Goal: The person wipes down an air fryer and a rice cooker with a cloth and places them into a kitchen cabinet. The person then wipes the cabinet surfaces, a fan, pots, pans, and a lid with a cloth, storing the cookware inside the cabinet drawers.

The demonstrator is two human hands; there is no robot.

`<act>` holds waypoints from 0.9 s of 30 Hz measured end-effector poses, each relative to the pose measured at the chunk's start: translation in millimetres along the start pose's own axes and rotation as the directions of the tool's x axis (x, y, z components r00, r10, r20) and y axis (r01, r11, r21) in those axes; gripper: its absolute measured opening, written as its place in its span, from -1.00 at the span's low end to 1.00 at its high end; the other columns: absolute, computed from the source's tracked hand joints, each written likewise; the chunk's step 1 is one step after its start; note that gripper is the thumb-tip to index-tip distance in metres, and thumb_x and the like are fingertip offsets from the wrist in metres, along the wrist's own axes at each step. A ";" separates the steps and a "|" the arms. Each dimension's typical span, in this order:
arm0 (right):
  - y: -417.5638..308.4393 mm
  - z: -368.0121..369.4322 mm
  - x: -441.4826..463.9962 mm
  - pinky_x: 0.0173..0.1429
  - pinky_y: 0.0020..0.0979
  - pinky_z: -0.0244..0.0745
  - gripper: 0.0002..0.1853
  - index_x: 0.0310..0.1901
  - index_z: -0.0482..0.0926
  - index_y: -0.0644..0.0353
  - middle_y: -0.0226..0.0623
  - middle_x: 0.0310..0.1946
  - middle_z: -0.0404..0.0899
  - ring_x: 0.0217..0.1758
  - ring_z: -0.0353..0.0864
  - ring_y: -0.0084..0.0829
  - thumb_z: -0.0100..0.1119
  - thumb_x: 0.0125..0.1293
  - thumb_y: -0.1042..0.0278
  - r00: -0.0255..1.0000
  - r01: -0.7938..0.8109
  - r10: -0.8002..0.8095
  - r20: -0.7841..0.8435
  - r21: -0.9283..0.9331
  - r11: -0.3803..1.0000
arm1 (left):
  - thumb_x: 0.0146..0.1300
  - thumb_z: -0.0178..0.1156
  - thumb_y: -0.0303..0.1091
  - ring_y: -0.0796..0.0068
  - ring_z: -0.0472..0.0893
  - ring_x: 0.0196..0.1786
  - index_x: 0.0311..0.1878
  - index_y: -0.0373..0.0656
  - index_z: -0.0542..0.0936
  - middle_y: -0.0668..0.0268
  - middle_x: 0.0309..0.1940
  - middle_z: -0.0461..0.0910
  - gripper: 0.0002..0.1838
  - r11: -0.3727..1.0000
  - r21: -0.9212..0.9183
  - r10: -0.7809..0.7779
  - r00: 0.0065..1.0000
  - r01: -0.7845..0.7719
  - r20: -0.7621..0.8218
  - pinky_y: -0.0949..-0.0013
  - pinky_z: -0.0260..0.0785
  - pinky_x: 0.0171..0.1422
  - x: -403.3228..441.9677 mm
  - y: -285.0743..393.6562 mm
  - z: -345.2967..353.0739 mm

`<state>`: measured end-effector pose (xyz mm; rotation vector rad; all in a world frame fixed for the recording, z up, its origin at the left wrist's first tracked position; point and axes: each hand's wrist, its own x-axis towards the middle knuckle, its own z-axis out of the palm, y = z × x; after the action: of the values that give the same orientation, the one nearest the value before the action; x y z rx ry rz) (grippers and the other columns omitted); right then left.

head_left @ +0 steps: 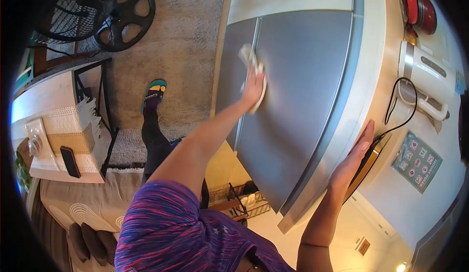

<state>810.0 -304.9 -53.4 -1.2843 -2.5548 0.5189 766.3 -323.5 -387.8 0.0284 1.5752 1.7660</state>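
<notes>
My left hand is closed around a pale cloth and presses it against the grey cabinet front, near the seam between two panels. Part of the cloth is blurred. My right hand lies flat along the pale countertop edge with its fingers stretched out. It holds nothing that I can see. Beside it are a dark, gold-edged object and a black cable.
A white kettle and red items stand on the counter. A black fan is on the carpet. A small table bears a phone. A wire basket shows below the cabinet.
</notes>
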 end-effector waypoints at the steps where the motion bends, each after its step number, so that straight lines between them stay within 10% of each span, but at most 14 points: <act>1: -2.5 -0.9 0.1 0.44 -0.31 -0.22 -0.22 0.33 -0.02 0.31 -0.13 0.37 -0.08 0.44 -0.12 -0.27 -0.47 0.35 -0.25 1.000 0.013 -0.012 -0.003 0.007 1.000 | 0.37 -0.31 0.02 0.01 -0.06 0.41 0.32 -0.44 0.00 -0.12 0.35 -0.06 -0.30 0.996 0.003 -0.091 0.992 0.091 0.091 0.27 -0.25 0.46 -33.5 -19.9 -6.9; 5: -10.8 -0.2 1.1 0.44 -0.32 -0.24 -0.23 0.33 0.00 0.31 -0.15 0.38 -0.08 0.45 -0.13 -0.27 -0.46 0.35 -0.25 1.000 0.020 -0.020 0.000 -0.098 0.995 | 0.37 -0.28 -0.02 -0.05 -0.05 0.40 0.31 -0.39 0.07 -0.11 0.32 0.02 -0.35 0.955 0.111 -0.281 0.958 0.274 0.060 0.22 -0.22 0.45 -86.1 -46.4 -0.5; 11: -3.3 -0.7 -1.2 0.44 -0.32 -0.23 -0.22 0.34 -0.05 0.31 -0.14 0.37 -0.08 0.44 -0.12 -0.28 -0.46 0.35 -0.25 1.000 -0.018 0.018 0.025 -0.020 1.000 | 0.34 -0.25 -0.07 -0.04 0.03 0.37 0.28 -0.37 0.15 -0.03 0.32 0.09 -0.39 0.940 -0.067 0.325 0.938 -0.335 -0.124 0.20 -0.21 0.46 112.8 91.1 25.6; 18: -2.1 -2.1 -0.6 0.44 -0.33 -0.22 -0.20 0.35 -0.08 0.31 -0.15 0.37 -0.08 0.43 -0.10 -0.30 -0.45 0.34 -0.27 0.999 -0.025 0.025 0.031 -0.016 1.000 | 0.22 -0.06 -0.17 -0.16 0.00 0.37 0.33 -0.25 0.12 -0.05 0.34 0.02 -0.36 0.807 0.097 0.555 0.804 -0.583 0.215 -0.02 -0.26 0.43 -98.8 106.5 32.4; 21: 1.1 -2.1 0.1 0.44 -0.31 -0.25 -0.24 0.33 -0.04 0.32 -0.13 0.37 -0.08 0.44 -0.12 -0.26 -0.51 0.36 -0.22 1.000 -0.004 0.005 0.015 -0.008 1.000 | 0.32 -0.19 -0.16 -0.16 -0.09 0.39 0.33 -0.33 0.03 -0.11 0.35 -0.07 -0.39 0.998 -0.030 0.050 0.998 -0.049 0.040 0.04 -0.30 0.44 -230.9 16.6 29.2; 27: -4.6 3.2 -2.5 0.44 -0.31 -0.22 -0.25 0.34 -0.06 0.33 -0.18 0.38 -0.09 0.43 -0.10 -0.31 -0.50 0.37 -0.21 0.997 -0.072 0.073 0.009 0.282 0.957 | 0.37 -0.18 -0.27 0.09 0.50 -0.21 0.04 -0.29 0.37 0.03 -0.28 0.49 -0.67 0.857 0.009 -0.513 0.855 0.515 -0.076 0.19 0.33 -0.09 -134.7 -16.6 -13.1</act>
<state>807.0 -310.2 -54.6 -1.2750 -2.3321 0.8618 864.7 -407.5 -344.6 -0.4127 1.4824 1.3293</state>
